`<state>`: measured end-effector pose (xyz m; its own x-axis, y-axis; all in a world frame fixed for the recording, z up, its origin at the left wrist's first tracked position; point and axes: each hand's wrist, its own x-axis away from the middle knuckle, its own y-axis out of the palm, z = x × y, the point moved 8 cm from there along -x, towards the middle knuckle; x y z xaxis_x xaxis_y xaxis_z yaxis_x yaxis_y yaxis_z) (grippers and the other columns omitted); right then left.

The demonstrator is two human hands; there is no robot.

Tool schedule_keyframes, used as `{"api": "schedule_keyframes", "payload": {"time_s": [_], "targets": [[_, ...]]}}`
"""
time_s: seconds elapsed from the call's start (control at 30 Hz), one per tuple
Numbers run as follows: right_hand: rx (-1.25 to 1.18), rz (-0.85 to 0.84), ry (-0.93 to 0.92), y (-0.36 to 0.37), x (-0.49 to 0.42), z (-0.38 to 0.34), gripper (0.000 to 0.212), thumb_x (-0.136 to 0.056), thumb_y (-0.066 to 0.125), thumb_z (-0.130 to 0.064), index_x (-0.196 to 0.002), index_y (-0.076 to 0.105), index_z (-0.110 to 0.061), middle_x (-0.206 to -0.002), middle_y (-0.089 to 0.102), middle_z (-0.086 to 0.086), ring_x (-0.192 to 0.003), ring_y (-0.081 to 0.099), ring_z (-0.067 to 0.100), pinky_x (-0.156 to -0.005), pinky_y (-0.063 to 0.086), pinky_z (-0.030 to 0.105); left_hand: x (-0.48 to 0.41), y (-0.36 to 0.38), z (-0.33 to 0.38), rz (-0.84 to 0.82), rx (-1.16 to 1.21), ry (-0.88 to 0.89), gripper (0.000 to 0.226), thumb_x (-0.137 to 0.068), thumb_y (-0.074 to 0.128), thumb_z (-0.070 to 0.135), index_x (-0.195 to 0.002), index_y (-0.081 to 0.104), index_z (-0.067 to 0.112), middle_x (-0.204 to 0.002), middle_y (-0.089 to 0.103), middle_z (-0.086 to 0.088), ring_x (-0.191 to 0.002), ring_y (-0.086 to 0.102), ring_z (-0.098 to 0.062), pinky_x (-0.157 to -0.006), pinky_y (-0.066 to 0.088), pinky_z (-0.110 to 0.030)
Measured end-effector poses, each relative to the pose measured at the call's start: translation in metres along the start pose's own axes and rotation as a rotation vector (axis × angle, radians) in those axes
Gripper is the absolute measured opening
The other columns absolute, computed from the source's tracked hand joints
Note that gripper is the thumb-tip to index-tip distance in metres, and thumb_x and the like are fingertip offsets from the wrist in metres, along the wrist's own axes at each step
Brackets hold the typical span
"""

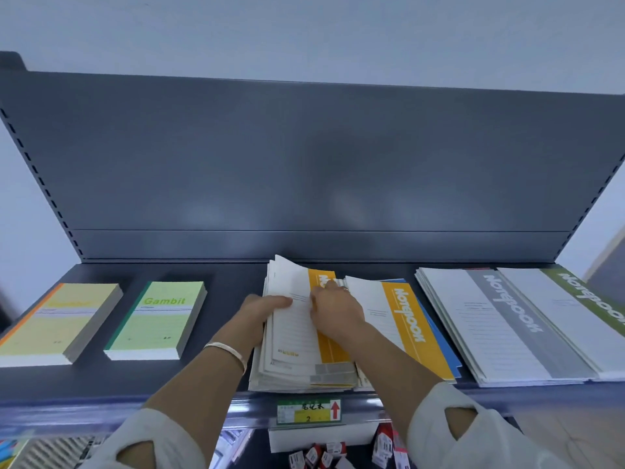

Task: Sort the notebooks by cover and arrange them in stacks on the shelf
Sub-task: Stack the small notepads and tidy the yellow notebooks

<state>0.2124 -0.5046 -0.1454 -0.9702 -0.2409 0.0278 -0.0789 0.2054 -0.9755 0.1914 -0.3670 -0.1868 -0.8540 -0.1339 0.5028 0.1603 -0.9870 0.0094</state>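
Dark grey metal shelf (216,377), head view looking down. Both hands on the middle stack of notebooks (297,363), which sits at the shelf's front edge, loose and fanned, white covers with yellow bands.

Left hand (262,309): at the stack's left side, thumb lying over the top white cover, other fingers hidden under or behind the lifted notebooks; it has hold of the upper few, raised at the far end. Thin bangle (228,353) on the wrist.

Right hand (334,311): palm down on the top cover, fingers (329,286) curled at the yellow band, pinching or pressing the edge; cannot tell exactly which. Ring on one finger.

Just right of the stack, touching it: yellow-band notebook (406,330) lying flat over a blue one (436,336), with its far corner beside the right hand's knuckles.

Further right: grey-band notebook stack (500,326), then green-band notebook stack (588,302), overlapping, partly cut by the frame edge.

Left side, well apart from the hands: green Gambit pad stack (155,319), and a yellow pad stack (57,323) left of it, both neat.

Price label (307,411) with red arrow on the shelf's front rail, below the hands. White sleeves (446,424) with cut-outs at bottom of the frame.
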Motion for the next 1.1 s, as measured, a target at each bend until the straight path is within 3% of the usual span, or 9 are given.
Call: {"api": "schedule_keyframes", "payload": {"time_s": [0.13,0.2,0.33,0.43,0.57,0.8,0.9,1.0,1.1], "targets": [[-0.612,0.242,0.185,-0.025,-0.006,0.019,0.070,-0.089,0.062,-0.028,-0.147,0.023,-0.019,-0.145,0.031,0.012,-0.130,0.041,0.032,-0.101,0.044,0.042,0.008,-0.011,0.023,-0.012,0.103,0.134,0.049,-0.079,0.073,0.009,-0.118,0.048,-0.005,-0.104,0.064,-0.022,-0.086,0.066,-0.033,-0.067,0.055,-0.039],[-0.972,0.202,0.339,-0.027,-0.003,0.023,0.086,-0.085,0.068,-0.038,-0.150,0.016,-0.017,-0.147,0.035,0.011,-0.132,0.041,0.031,-0.105,0.039,0.046,0.013,-0.019,0.042,-0.022,0.179,0.221,0.050,-0.079,0.074,0.011,-0.120,0.047,0.003,-0.106,0.065,-0.018,-0.090,0.066,-0.033,-0.072,0.056,-0.042],[-1.525,-0.014,0.266,-0.035,-0.006,0.000,0.030,-0.086,0.066,-0.036,-0.109,0.060,-0.017,-0.097,0.070,0.002,-0.087,0.068,0.021,-0.077,0.055,0.039,0.030,-0.027,0.081,-0.095,0.207,0.411,0.043,-0.083,0.070,0.011,-0.118,0.046,0.018,-0.110,0.064,-0.008,-0.095,0.066,-0.027,-0.076,0.056,-0.043],[-1.531,0.032,0.112,-0.048,-0.016,-0.005,0.035,-0.085,0.068,-0.031,-0.117,0.059,-0.021,-0.110,0.071,0.004,-0.101,0.067,0.026,-0.093,0.051,0.052,0.032,-0.030,0.093,-0.147,0.197,0.515,0.053,-0.082,0.070,0.009,-0.127,0.043,0.019,-0.121,0.061,-0.005,-0.107,0.062,-0.026,-0.085,0.054,-0.045],[-1.488,0.104,0.050,-0.040,-0.011,0.001,0.026,-0.085,0.068,-0.026,-0.110,0.059,-0.029,-0.112,0.069,-0.001,-0.106,0.065,0.021,-0.098,0.048,0.049,0.025,-0.030,0.082,-0.190,0.192,0.549,0.057,-0.083,0.067,0.001,-0.131,0.041,0.019,-0.123,0.061,-0.004,-0.112,0.060,-0.024,-0.081,0.053,-0.036],[-1.406,0.117,0.053,-0.027,-0.003,-0.003,0.079,-0.063,0.072,-0.054,-0.133,0.038,-0.036,-0.122,0.061,-0.008,-0.115,0.057,0.018,-0.103,0.043,0.049,0.018,-0.029,0.065,-0.161,0.161,0.534,0.088,-0.070,0.079,0.015,-0.141,0.030,0.033,-0.129,0.057,0.000,-0.116,0.057,-0.022,-0.090,0.051,-0.041],[-1.441,0.131,0.046,-0.034,-0.007,-0.009,0.079,-0.059,0.071,-0.067,-0.129,0.045,-0.039,-0.120,0.064,-0.009,-0.113,0.060,0.018,-0.101,0.045,0.051,0.023,-0.023,0.071,-0.091,0.222,0.553,0.074,-0.083,0.069,0.023,-0.141,0.026,0.039,-0.128,0.057,-0.001,-0.106,0.062,-0.021,-0.074,0.056,-0.037],[-1.493,0.145,0.080,-0.036,-0.010,-0.005,0.066,-0.074,0.064,-0.056,-0.133,0.044,-0.035,-0.122,0.063,-0.002,-0.108,0.063,0.019,-0.097,0.049,0.050,0.030,-0.025,0.085,-0.066,0.361,0.584,0.071,-0.090,0.058,0.026,-0.146,0.017,0.043,-0.134,0.048,0.007,-0.099,0.063,-0.013,-0.062,0.057,-0.026],[-1.474,0.158,0.079,-0.038,-0.013,-0.006,0.067,-0.071,0.062,-0.058,-0.132,0.046,-0.034,-0.119,0.064,-0.004,-0.108,0.063,0.019,-0.097,0.049,0.051,0.036,-0.028,0.102,-0.015,0.370,0.601,0.057,-0.093,0.052,0.035,-0.144,0.026,0.041,-0.130,0.048,0.008,-0.098,0.061,-0.010,-0.067,0.054,-0.024]]}}
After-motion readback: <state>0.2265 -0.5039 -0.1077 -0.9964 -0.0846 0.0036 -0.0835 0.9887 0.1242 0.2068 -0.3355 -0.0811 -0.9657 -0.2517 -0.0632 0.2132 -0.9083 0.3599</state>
